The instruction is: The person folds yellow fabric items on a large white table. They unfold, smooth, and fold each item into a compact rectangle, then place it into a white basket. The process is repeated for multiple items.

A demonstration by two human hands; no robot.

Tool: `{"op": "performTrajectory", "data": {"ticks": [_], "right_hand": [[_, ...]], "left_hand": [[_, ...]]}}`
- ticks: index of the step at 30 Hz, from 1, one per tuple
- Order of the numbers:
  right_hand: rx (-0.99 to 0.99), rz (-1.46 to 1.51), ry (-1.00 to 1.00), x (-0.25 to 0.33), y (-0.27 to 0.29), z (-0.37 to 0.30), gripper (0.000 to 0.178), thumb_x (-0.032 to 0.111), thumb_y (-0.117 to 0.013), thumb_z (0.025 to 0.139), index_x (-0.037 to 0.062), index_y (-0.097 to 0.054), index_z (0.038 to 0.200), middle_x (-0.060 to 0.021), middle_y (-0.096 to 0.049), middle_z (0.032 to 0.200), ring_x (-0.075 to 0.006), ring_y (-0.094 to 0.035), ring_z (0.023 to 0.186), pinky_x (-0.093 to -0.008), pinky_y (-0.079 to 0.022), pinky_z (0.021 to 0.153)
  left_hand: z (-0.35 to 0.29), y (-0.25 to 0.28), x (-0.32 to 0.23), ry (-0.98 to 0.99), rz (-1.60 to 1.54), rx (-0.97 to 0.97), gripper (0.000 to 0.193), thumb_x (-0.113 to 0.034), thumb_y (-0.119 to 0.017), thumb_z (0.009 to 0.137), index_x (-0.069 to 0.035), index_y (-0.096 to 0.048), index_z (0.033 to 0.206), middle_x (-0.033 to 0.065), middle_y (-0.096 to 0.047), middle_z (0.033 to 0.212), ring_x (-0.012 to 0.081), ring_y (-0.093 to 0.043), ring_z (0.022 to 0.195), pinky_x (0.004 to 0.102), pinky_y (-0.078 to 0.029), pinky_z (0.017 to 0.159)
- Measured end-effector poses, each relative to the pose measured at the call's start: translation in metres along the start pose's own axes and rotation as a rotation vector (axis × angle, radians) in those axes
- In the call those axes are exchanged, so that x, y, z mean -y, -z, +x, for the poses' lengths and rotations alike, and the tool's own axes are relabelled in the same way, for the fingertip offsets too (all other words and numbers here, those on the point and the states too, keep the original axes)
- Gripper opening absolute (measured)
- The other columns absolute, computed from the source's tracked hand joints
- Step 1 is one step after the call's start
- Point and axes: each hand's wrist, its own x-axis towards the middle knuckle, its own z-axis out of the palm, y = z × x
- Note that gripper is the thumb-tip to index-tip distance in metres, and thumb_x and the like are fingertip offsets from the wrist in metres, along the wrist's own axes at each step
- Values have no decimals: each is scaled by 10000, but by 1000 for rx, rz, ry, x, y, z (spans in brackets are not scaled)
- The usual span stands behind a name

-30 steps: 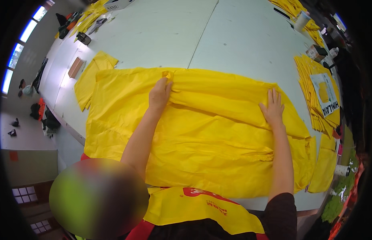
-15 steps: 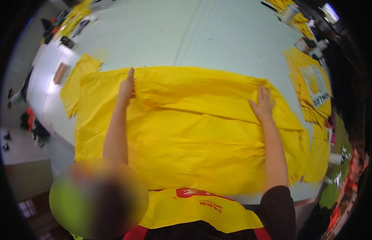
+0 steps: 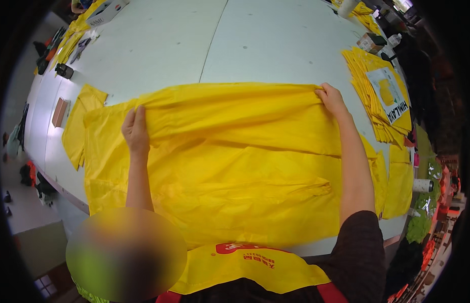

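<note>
A large yellow garment (image 3: 235,166) of thin, creased cloth lies spread across the table in front of me, with a gathered, cuff-like part near its right side. At its far left, my left hand (image 3: 136,132) is closed on the cloth, thumb and fingers pinching a fold. My right hand (image 3: 332,98) grips the far edge near the right corner, fingers curled over it. Between both hands the far strip of cloth is drawn fairly straight, with long creases running across it.
Beyond the garment stretches the pale table (image 3: 245,50). To the right lies a stack of folded yellow pieces (image 3: 353,86) with a printed sheet (image 3: 389,93) on top. On the left are another yellow piece (image 3: 76,129), a small brown box (image 3: 60,112) and a black object (image 3: 64,70).
My right hand has gone from lying flat on the cloth to gripping its far edge. My left hand has shifted left and nearer me, now pinching the cloth. The far strip is pulled straighter.
</note>
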Motion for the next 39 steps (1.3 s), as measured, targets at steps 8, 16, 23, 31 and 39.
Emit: {"op": "performTrajectory", "data": {"ticks": [8,16,23,31,39], "right_hand": [[-454,-255,136,60,-32,-31,503,292,-571,864,79,-433,1298,-185,-389,1353,-400,-398,1201,-461,-386,943],[-2,-361,163,80,-79,-102,788,602,-469,831,119,-286,1427,-132,-186,1505,-332,-136,1390,-640,-103,1035],[154,-403,139,97,-73,-97,828,592,-521,801,102,-282,1424,-120,-185,1508,-315,-144,1391,-642,-140,1033],[-188,-85,100,5,6,-20,672,236,-604,761,32,-371,1357,-204,-422,1356,-337,-389,1269,-383,-333,1043],[30,7,-199,3,-10,-14,326,222,-609,724,53,-641,1001,-203,-650,979,-350,-612,954,-411,-482,802]], "left_hand": [[-20,10,27,90,79,-284,335,-205,-578,906,14,-551,1159,73,-588,1080,127,-514,993,239,-394,880],[-36,5,-15,-73,527,-198,329,-113,-617,865,-26,-557,1177,41,-640,802,111,-566,635,258,-447,572],[-40,30,60,-101,1287,227,219,-210,-495,871,-218,-612,1056,84,-617,792,304,-613,706,429,-484,597],[60,100,93,-416,1440,92,531,-22,-575,720,-121,-483,1234,103,-533,1167,285,-445,1180,490,-310,1014],[111,125,76,-69,1725,642,556,-155,-708,654,-140,-479,1160,95,-535,1124,289,-509,1096,518,-338,978]]}}
